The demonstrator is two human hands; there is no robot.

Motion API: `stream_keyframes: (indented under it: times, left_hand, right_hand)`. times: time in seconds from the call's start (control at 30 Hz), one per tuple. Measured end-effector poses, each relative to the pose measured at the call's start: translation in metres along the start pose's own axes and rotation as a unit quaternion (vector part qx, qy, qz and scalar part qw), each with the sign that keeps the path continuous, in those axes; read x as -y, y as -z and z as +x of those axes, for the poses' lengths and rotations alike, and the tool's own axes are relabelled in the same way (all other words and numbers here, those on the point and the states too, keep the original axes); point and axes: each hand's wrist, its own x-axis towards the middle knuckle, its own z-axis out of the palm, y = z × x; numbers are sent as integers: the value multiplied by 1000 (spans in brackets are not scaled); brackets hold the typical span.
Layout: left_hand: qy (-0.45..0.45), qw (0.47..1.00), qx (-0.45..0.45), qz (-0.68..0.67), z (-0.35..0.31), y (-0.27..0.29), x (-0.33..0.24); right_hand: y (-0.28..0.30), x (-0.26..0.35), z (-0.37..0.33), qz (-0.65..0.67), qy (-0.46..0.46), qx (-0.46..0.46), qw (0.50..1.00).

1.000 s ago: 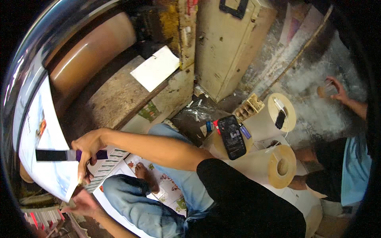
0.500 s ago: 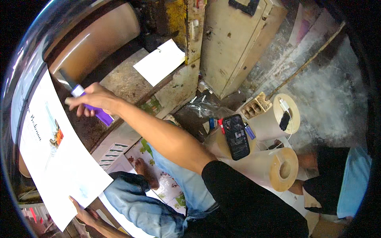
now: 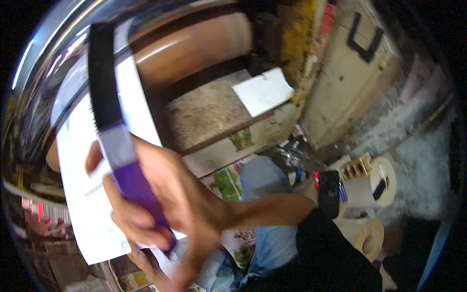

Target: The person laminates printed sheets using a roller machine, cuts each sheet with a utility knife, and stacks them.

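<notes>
One brush [image 3: 114,121], held upright in the right hand [image 3: 165,199]: purple handle with a grey band, long black bristle strip above. Fingers were wrapped tightly around the handle. The brush lay over one large white sheet [image 3: 92,194], smooth and flat, with the left hand [image 3: 146,258] showing at its lower edge; its grip could not be told. One smaller white sheet [image 3: 262,90] rested on a rough concrete ledge [image 3: 204,117]. Two cream cardboard rolls [image 3: 374,185] stood near one black phone [image 3: 329,193].
</notes>
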Motion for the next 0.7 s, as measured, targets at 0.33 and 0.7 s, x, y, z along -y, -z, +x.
stream_keyframes:
  times: [0.33, 0.7]
  left_hand:
    - [37, 997, -34, -51, -7, 63, -96]
    - [108, 983, -26, -147, -18, 160, -125]
  right_hand:
    - [-73, -64, 34, -100, -51, 23, 993]
    - [10, -106, 64, -375, -38, -364, 852]
